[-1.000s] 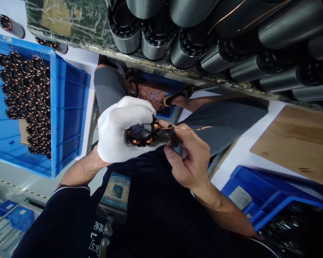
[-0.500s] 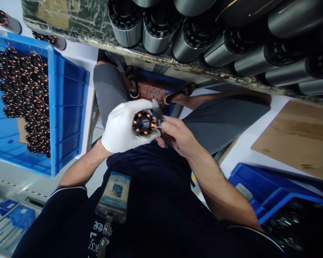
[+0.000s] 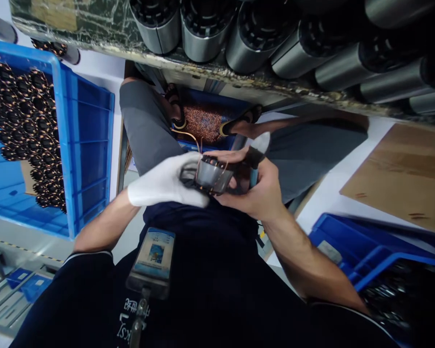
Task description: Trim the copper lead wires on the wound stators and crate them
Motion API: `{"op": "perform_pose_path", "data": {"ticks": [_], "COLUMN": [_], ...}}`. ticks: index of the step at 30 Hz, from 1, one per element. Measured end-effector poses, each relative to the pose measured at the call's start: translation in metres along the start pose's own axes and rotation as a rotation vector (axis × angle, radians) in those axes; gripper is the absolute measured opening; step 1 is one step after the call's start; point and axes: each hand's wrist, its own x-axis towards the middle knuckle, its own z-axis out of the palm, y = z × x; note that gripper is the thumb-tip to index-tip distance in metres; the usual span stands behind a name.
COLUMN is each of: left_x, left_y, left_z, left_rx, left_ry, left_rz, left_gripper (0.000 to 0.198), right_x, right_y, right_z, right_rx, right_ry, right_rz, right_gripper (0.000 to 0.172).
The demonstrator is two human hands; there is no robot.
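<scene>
My left hand [image 3: 165, 182], in a white glove, is wrapped round the near end of a short metal stator with copper windings [image 3: 210, 175], held over my lap. My bare right hand [image 3: 255, 186] is closed round its other end and also grips a small cutting tool with a blue handle [image 3: 255, 154], its pale tip pointing up. Thin copper wire ends [image 3: 192, 137] trail from the stator toward the floor. The stator lies sideways between both hands.
A blue crate [image 3: 83, 145] packed with wound stators [image 3: 25, 116] stands at the left. Above, a shelf edge [image 3: 210, 72] carries several grey metal cylinders [image 3: 199, 29]. A bin of copper scrap [image 3: 205, 123] sits between my feet. Cardboard [image 3: 402, 179] and another blue crate [image 3: 366, 256] lie at the right.
The stator has turned from facing me end-on to lying sideways. My right hand has moved round to clasp its far end, with the tool now pointing up. The long wire strand is gone.
</scene>
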Motion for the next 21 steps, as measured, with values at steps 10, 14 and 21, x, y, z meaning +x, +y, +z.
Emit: {"op": "perform_pose_path", "data": {"ticks": [10, 14, 21], "left_x": [0.020, 0.022, 0.022], "left_y": [0.022, 0.024, 0.025], "left_z": [0.014, 0.012, 0.014], "left_rx": [0.012, 0.135, 0.248], "left_ry": [0.038, 0.017, 0.033], "left_rz": [0.113, 0.090, 0.017], "left_gripper": [0.038, 0.034, 0.033], "right_x": [-0.012, -0.017, -0.019], "right_y": [-0.072, -0.080, -0.080], "right_z": [-0.049, -0.058, -0.063], "right_rx": [-0.708, -0.904, -1.049], "right_ry": [-0.264, -0.349, -0.378], "right_rz": [-0.302, -0.326, -0.384], "right_gripper": [0.082, 0.094, 0.085]}}
